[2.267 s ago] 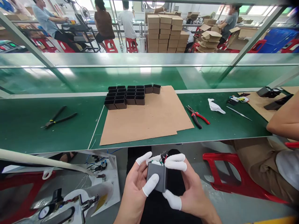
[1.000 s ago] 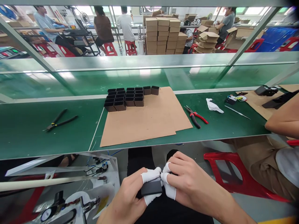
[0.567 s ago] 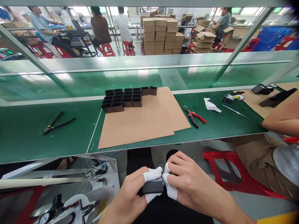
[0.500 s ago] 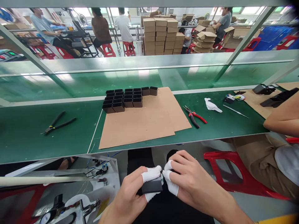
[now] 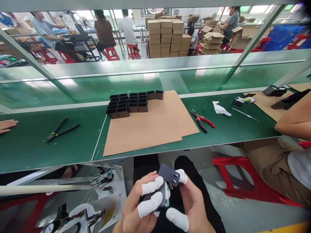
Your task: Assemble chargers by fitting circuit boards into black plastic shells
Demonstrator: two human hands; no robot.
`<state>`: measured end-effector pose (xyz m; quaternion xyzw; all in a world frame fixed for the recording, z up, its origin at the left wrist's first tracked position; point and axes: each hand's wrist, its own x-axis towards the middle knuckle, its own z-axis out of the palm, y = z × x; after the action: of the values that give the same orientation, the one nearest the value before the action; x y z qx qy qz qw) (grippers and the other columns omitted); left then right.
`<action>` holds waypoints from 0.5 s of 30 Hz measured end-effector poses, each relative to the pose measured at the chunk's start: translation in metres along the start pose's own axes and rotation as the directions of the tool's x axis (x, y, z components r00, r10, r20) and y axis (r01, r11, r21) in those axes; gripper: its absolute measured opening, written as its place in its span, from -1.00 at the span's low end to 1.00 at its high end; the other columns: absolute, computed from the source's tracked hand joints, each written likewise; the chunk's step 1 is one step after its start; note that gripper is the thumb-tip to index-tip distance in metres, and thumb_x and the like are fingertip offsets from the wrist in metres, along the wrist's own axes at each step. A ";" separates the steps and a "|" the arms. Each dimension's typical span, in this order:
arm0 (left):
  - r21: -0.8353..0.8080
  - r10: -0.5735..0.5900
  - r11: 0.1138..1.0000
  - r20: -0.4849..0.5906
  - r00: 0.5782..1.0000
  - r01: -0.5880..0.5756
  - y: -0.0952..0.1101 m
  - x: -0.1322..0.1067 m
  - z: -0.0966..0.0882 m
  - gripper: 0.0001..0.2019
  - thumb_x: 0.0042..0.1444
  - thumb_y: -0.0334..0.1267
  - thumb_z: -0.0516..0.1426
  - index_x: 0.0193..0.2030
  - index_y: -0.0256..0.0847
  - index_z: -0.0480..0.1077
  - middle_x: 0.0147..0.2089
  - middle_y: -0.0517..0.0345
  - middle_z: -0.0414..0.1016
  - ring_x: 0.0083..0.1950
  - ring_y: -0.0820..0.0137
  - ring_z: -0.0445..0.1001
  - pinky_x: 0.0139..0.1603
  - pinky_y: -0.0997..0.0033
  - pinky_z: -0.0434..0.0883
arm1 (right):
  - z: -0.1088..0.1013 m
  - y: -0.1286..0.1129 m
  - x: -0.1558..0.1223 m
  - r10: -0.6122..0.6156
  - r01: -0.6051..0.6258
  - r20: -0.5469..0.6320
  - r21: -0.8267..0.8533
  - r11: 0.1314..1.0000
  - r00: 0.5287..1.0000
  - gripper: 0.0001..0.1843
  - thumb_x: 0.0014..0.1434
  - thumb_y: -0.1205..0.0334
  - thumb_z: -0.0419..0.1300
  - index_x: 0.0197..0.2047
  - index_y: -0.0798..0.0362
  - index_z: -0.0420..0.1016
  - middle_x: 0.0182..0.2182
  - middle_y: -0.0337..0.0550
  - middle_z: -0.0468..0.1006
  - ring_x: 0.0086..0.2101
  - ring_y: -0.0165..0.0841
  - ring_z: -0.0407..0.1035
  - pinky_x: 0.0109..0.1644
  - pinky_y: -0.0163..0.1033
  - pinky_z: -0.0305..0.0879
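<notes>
Below the bench edge, over my lap, both hands wear white finger cots. My left hand (image 5: 142, 207) is wrapped round a small dark grey housing (image 5: 159, 199) with a green-edged board showing at its side. My right hand (image 5: 187, 204) pinches a flat dark cover plate (image 5: 169, 175) with two slots, tilted above the housing. On the bench, several open black housings (image 5: 132, 102) stand in rows at the back of a brown cardboard sheet (image 5: 150, 129).
Red-handled pliers (image 5: 202, 120), a white cloth (image 5: 220, 108) and a thin metal tool (image 5: 245, 114) lie right of the cardboard; black pliers (image 5: 60, 128) lie left. A person's arm (image 5: 293, 118) rests at right, another's fingers (image 5: 7, 125) at far left. A red stool (image 5: 245, 181) stands beside me.
The hands were pressed together on the housing; now they have turned it and the right hand holds the slotted cover plate raised above it. Fingers have appeared on the bench at far left.
</notes>
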<state>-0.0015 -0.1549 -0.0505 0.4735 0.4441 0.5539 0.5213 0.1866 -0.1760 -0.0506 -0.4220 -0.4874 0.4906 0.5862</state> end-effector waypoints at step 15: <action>0.263 0.521 0.793 0.173 0.836 -0.549 -0.002 -0.007 0.004 -0.55 0.11 -0.49 0.43 0.06 0.13 0.68 -0.01 0.05 0.77 0.09 -0.04 0.75 0.14 -0.32 0.70 | -0.003 -0.013 0.004 0.016 -0.017 0.007 0.107 0.994 1.000 -0.39 0.07 0.22 0.58 0.18 -0.16 0.57 -0.04 -0.12 0.60 -0.05 -0.16 0.52 0.12 -0.12 0.52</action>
<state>0.0025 -0.1623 -0.0525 0.6785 0.3469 0.5817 0.2845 0.1914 -0.1746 -0.0379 -0.3927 -0.4588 0.5222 0.6022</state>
